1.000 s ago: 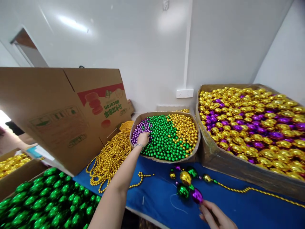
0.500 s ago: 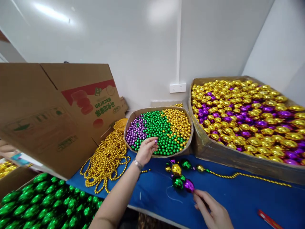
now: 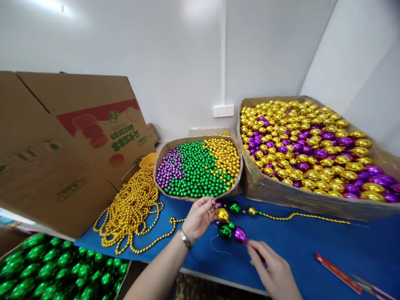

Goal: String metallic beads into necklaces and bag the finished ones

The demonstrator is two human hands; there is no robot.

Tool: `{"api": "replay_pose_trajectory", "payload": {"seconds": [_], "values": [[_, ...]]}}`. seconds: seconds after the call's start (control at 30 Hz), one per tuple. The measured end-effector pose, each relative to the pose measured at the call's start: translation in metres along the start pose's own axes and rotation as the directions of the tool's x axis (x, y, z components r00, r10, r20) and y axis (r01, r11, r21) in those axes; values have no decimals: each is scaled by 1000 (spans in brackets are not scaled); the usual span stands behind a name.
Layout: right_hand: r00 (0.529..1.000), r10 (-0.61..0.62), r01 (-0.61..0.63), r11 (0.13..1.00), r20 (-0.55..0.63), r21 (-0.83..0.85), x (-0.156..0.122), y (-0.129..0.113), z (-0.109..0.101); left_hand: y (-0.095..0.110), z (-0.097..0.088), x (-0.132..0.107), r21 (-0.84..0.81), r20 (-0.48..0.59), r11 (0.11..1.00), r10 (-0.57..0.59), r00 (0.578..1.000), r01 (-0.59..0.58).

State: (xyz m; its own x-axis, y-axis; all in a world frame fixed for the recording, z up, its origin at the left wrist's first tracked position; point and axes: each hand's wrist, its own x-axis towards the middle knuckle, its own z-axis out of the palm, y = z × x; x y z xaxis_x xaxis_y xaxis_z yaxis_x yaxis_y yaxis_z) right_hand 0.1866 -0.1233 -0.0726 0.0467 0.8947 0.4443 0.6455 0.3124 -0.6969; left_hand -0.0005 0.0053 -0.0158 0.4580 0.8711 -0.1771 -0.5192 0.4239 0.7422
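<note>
My left hand, wearing a metal watch, pinches a small purple bead between thumb and fingertip. It is beside a string of beads lying on the blue tabletop. The string carries a large gold bead, green beads and a big purple bead, and runs on into a strand of small gold beads. With thumb and forefinger closed, my right hand grips the string's end against the big purple bead; the exact spot pinched is hidden. A loose thread curls below.
Behind my hands stands a box of small purple, green and gold beads. A large box of gold and purple beads fills the right. Gold bead strands heap at left, near a cardboard box and green beads. Scissors lie at right.
My left hand has come back from the box of small beads toward the string, carrying the small purple bead. My right hand keeps its pinch. The view has shifted, showing scissors at right.
</note>
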Motion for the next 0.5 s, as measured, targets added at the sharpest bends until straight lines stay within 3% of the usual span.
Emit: {"api": "replay_pose_trajectory", "payload": {"seconds": [0.27,0.4,0.5], "values": [[1000,-14,14,1000,11,-8,0,-1,-2,-4,0,-1,22,-12,998,64,998,-64],[1000,-22,22,999,-7,-46,-1,-1,-3,-6,1,-1,195,-29,960,209,978,-199],[997,-47,42,995,-54,-88,-2,4,-3,-9,2,-1,420,-18,859,331,943,-294]]}}
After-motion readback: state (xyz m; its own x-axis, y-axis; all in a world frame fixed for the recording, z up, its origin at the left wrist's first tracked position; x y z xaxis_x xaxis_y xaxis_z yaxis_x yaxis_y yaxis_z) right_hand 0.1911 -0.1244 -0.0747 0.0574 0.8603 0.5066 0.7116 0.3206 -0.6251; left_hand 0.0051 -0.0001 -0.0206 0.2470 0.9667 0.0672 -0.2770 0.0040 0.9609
